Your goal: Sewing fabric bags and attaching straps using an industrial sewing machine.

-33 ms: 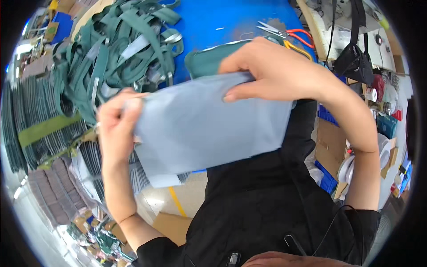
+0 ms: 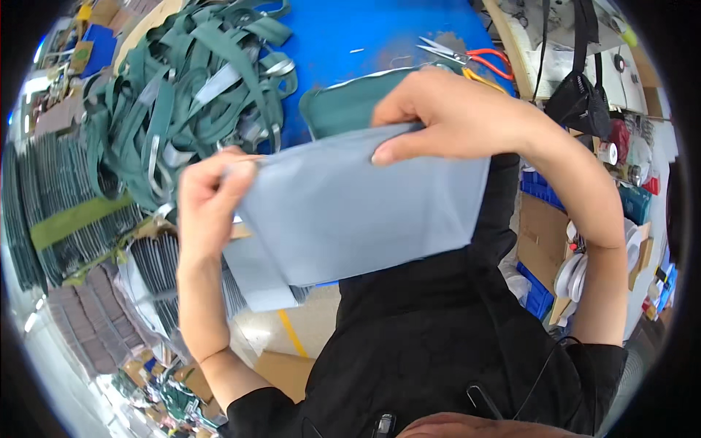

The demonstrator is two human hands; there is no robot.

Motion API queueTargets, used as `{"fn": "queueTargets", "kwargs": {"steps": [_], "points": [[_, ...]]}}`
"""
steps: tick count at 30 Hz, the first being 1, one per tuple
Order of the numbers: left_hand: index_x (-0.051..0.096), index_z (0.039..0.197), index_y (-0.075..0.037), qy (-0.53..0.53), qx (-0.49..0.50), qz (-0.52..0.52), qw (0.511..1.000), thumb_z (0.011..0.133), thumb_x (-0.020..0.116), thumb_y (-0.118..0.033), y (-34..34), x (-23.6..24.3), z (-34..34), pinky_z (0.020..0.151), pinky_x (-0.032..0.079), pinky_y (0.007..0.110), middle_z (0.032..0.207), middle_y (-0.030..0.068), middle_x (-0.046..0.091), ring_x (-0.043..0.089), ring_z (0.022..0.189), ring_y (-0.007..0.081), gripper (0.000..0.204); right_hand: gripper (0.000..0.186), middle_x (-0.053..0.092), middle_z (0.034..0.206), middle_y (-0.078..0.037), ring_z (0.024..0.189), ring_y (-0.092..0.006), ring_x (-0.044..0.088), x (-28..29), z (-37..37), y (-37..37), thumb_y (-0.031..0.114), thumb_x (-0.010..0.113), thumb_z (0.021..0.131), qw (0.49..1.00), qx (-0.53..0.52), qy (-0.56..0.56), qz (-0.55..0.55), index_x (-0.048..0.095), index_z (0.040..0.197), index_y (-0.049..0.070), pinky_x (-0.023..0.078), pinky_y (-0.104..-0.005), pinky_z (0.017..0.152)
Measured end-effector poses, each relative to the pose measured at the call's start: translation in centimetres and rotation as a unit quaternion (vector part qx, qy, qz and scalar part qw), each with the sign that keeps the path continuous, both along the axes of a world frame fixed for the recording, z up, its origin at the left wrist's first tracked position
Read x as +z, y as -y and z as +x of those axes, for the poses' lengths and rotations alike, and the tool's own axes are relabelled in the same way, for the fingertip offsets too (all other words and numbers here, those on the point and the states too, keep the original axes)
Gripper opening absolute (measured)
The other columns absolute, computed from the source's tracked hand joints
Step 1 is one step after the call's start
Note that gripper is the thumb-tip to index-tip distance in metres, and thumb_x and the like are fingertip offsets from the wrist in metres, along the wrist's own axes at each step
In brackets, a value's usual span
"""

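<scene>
A light grey-blue fabric panel [image 2: 358, 208] spans the middle, held up between my two hands. My left hand [image 2: 212, 204] pinches its upper left corner, thumb on the front face. My right hand [image 2: 438, 117] grips the upper edge at the right, thumb lying on the fabric and fingers partly hidden. Behind the panel, a dark green padded piece [image 2: 339, 102] lies on the blue work surface [image 2: 343, 29]. Scissors with orange handles [image 2: 482, 60] lie beyond my right hand, with yellow handles partly hidden behind it.
A tangle of green straps [image 2: 190, 95] covers the table's left part. Stacked green pieces [image 2: 36, 219] and grey padded bundles [image 2: 87, 328] fill the left. On the right hang black straps [image 2: 577, 109] above cardboard [image 2: 540, 226] and blue bins [image 2: 537, 288]. A cardboard box [image 2: 285, 376] is on the floor.
My left hand and the panel have shifted a little to the right. My right hand has moved slightly right and down.
</scene>
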State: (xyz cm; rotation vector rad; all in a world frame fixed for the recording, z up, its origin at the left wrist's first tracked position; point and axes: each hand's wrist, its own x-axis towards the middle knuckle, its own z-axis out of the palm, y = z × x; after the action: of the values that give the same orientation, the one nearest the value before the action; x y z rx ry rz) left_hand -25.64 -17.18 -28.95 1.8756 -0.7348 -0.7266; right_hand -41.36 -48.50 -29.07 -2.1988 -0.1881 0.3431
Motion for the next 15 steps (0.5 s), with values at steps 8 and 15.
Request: {"fn": "queueTargets", "kwargs": {"steps": [8,15], "points": [[0.077,0.097,0.003,-0.078,-0.092,0.107,0.987,0.095,0.077,-0.017,9.5,-7.9,2.5,0.064,0.041,0.025,0.076,-0.0032,0.067,0.052,0.073,0.0033,0.020,0.037,0.047,0.066,-0.001,0.064,-0.0133,0.046,-6.8,0.4,6.1,0.035,0.074,0.098,0.987,-0.072,-0.140,0.036,0.072,0.081,0.002,0.041,-0.0354,0.059],[0.077,0.094,0.001,0.349,-0.133,0.055,0.926,0.092,0.076,-0.013,12.7,-12.0,4.2,0.075,0.053,0.033,0.104,0.0109,0.074,0.068,0.088,0.0242,0.015,0.025,0.068,0.129,-0.006,0.118,-0.0270,0.062,-13.5,2.4,7.1,0.034,0.076,0.092,0.944,-0.113,0.207,-0.229,0.081,0.088,0.010,0.051,-0.0434,0.098]]}}
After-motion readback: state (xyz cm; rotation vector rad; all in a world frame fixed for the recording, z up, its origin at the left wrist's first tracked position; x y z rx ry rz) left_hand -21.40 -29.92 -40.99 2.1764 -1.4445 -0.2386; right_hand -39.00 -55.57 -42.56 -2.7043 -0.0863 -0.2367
